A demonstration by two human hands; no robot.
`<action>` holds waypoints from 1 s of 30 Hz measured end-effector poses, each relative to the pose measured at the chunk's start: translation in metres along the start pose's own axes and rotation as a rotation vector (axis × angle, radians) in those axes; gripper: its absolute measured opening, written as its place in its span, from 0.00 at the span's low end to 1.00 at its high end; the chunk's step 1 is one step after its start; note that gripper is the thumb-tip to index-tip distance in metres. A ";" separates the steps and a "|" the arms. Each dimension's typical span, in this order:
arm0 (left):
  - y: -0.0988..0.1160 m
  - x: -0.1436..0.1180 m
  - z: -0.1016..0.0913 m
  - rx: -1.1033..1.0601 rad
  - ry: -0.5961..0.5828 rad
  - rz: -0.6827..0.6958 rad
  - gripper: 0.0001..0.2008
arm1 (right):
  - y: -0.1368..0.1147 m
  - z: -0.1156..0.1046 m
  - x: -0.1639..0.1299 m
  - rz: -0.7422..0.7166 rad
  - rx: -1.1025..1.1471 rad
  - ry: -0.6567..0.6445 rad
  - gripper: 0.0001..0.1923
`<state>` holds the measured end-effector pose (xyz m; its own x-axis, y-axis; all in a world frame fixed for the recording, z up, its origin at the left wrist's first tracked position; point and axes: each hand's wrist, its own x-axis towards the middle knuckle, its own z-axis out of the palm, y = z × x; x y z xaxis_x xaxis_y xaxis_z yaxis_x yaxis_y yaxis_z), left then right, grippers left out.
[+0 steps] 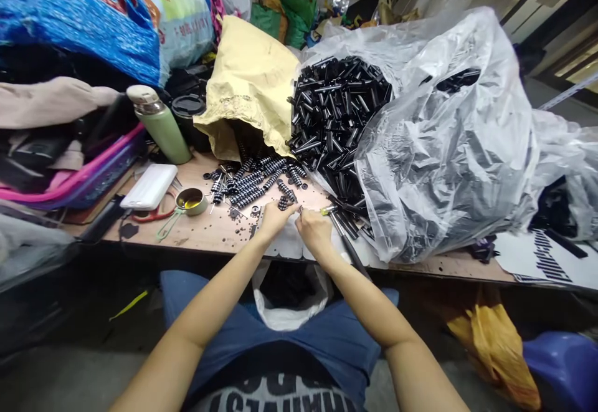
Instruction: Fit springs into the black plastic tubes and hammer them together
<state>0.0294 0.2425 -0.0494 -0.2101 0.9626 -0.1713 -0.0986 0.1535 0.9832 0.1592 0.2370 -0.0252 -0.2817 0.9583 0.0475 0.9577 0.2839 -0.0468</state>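
Note:
My left hand [275,220] and my right hand [316,231] meet over the table's front edge, fingers pinched together. A small dark piece shows between the fingertips, too small to name. Just beyond my left hand lies a heap of black ribbed rods with pale bands [256,182], some with thin metal pins. To the right of my right hand lie loose black tubes [346,222] and a dark stick-like tool [350,251]. Small black bits [233,232] are scattered left of my left hand.
A yellow paper sack [261,69] and a clear plastic bag [448,162] of black tubes [334,110] stand behind. Leftward are a metal cup [197,204], red-handled scissors [159,210], a white box [148,186] and a green flask [162,131]. An open white bag [287,321] sits between my legs.

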 end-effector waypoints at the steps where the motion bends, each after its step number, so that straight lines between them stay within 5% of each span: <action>1: -0.001 0.003 0.002 -0.036 -0.005 -0.041 0.12 | -0.002 0.000 -0.009 -0.061 0.011 0.006 0.17; 5: -0.007 0.003 -0.003 -0.177 -0.088 -0.111 0.13 | 0.008 -0.011 -0.017 -0.274 0.201 0.053 0.20; 9: -0.001 -0.010 -0.019 -0.251 -0.239 -0.103 0.16 | 0.027 -0.028 -0.004 -0.492 0.465 0.111 0.55; 13: 0.010 -0.020 -0.023 -0.196 -0.308 -0.131 0.18 | 0.031 -0.034 0.001 -0.640 0.523 0.015 0.56; 19: 0.014 -0.025 -0.018 -0.424 -0.271 -0.066 0.24 | 0.028 -0.017 -0.009 -0.451 0.454 0.055 0.52; 25: 0.016 -0.031 -0.023 -0.420 -0.284 -0.086 0.28 | 0.042 0.008 -0.019 -0.287 0.305 -0.161 0.51; 30: 0.022 -0.037 -0.023 -0.383 -0.267 -0.114 0.31 | 0.034 -0.007 -0.021 -0.375 0.584 0.015 0.63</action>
<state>0.0126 0.2046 -0.0231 0.0748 0.9758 -0.2056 -0.4681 0.2164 0.8567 0.1981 0.2259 -0.0208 -0.5829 0.7925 0.1791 0.6061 0.5709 -0.5538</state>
